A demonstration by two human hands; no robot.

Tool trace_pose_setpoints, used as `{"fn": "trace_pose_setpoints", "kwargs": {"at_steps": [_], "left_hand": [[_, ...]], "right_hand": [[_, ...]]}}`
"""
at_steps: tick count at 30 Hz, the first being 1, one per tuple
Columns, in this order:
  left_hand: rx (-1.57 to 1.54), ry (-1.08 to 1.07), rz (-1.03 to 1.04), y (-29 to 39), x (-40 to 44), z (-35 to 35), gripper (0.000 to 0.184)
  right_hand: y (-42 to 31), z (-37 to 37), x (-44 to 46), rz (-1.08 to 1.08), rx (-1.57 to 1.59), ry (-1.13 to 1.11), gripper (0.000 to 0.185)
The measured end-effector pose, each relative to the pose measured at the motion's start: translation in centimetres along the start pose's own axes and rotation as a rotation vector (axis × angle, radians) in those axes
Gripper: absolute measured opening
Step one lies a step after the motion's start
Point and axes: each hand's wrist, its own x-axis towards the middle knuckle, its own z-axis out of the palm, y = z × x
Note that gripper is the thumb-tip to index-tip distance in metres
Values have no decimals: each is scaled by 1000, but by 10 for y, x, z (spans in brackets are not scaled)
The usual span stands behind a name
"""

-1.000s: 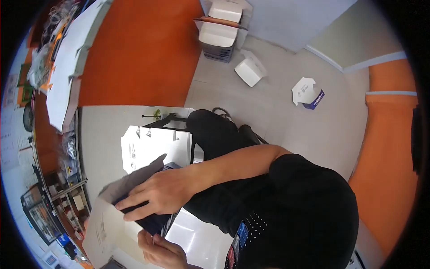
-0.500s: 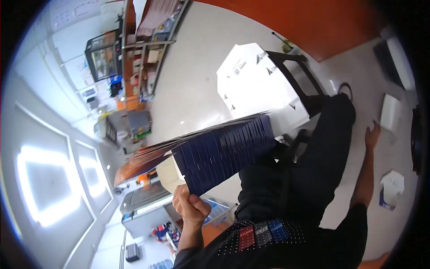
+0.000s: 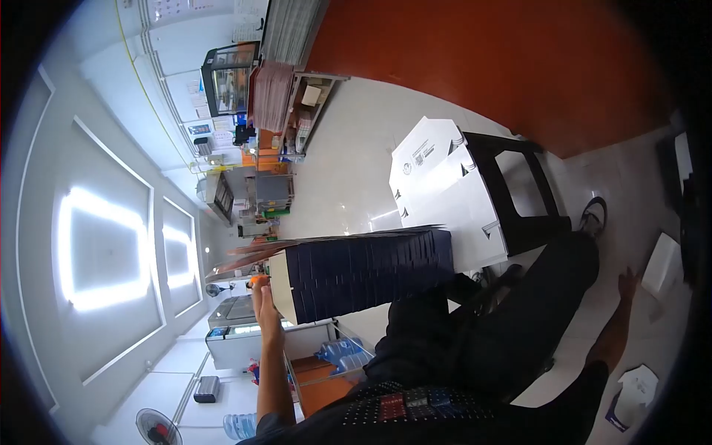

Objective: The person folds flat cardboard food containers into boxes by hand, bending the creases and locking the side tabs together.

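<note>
A long row of nested dark blue cartons [image 3: 367,274] lies across the middle, beside my lap. My left hand [image 3: 265,302] is upright against its left end, fingers stretched out and touching the pale end carton. White flat cartons with printed marks [image 3: 437,185] rest on a dark stool [image 3: 512,185] beyond the row. Low at the right, my right hand [image 3: 629,284] reaches out with its fingers apart, near a white open carton [image 3: 661,263] on the floor. Nothing shows in its grasp.
Another white carton with purple edges [image 3: 636,393] lies on the floor at lower right. Shelves [image 3: 311,111] with stacked sheets stand at the upper left, beside an orange panel [image 3: 475,59]. Blue water bottles [image 3: 345,352] and a fan [image 3: 156,429] are at lower left.
The view has swung toward the room. My right hand has left the row of cartons and moved out to the right. My left hand's fingers, earlier curled at the row's end, are now straightened.
</note>
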Motion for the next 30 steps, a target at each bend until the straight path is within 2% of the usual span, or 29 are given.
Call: {"fn": "trace_pose_setpoints", "kwargs": {"at_steps": [1,4,6,7,10,11,12,14,16,19,21,22,24,26,30], "left_hand": [[-97,-132,-117,-10,3,-9,31],[-360,-248,-350,-20,5,-8,29],[-436,-186,-455,-12,-1,-6,29],[-439,-230,-444,-17,-1,-11,31],[-403,-332,-399,-37,2,-24,40],[-365,-343,-378,-38,1,-23,40],[-329,-353,-356,-39,-1,-22,40],[-65,-327,-83,-52,-5,-18,28],[-14,-308,-26,-53,-2,-17,23],[-250,-297,-259,-45,-2,-13,30],[-394,-284,-382,-29,-1,-6,39],[-448,-285,-358,-30,-2,-4,39],[-571,-282,-310,-40,-4,0,40],[-627,-326,-276,-62,-3,-4,44],[-814,-283,-316,-49,-12,5,47]], "right_hand": [[8,20,8,-11,-20,16,60],[13,46,13,-43,-92,59,61],[-4,13,-14,65,-80,316,61],[-21,-15,-34,116,-63,443,61],[-22,-31,-34,199,-28,321,58],[4,3,-14,32,-151,421,56],[25,27,7,-24,-208,370,54],[51,60,31,-135,-323,262,50],[67,86,35,-102,-150,370,46],[50,81,5,25,8,521,39],[22,34,-31,37,183,591,36],[4,6,-55,-6,322,604,36],[-19,-28,-102,-53,321,775,37],[-54,-81,-156,232,694,759,33],[-83,-151,-233,73,1189,905,36]]}}
